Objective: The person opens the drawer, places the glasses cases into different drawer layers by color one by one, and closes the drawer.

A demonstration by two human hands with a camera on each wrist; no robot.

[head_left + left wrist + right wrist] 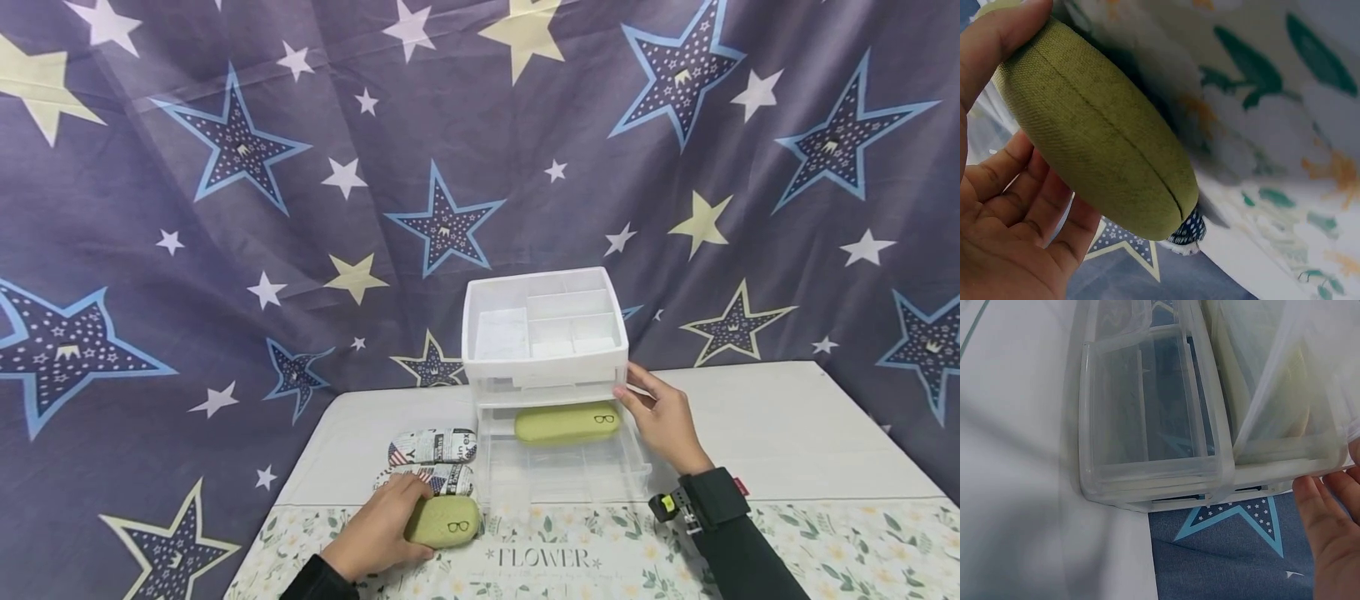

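Note:
My left hand (382,527) grips a green fabric-covered glasses case (450,522) by one end, low over the front of the table. In the left wrist view, a seam runs along the case's side, with the thumb on one face. The right hand (663,414) holds the front right corner of a white and clear drawer organizer (545,372), thumb at the front and fingers along the side. Below the organizer's top section, a clear drawer (562,479) is pulled out. A longer green glasses case (567,423) lies at its back.
Two newspaper-print glasses cases (432,447) lie one in front of the other, left of the organizer; the left hand partly covers the nearer one. A flowered cloth (847,542) covers the table's front. Behind stands a star-patterned curtain (465,108). Compartments divide the organizer's open top.

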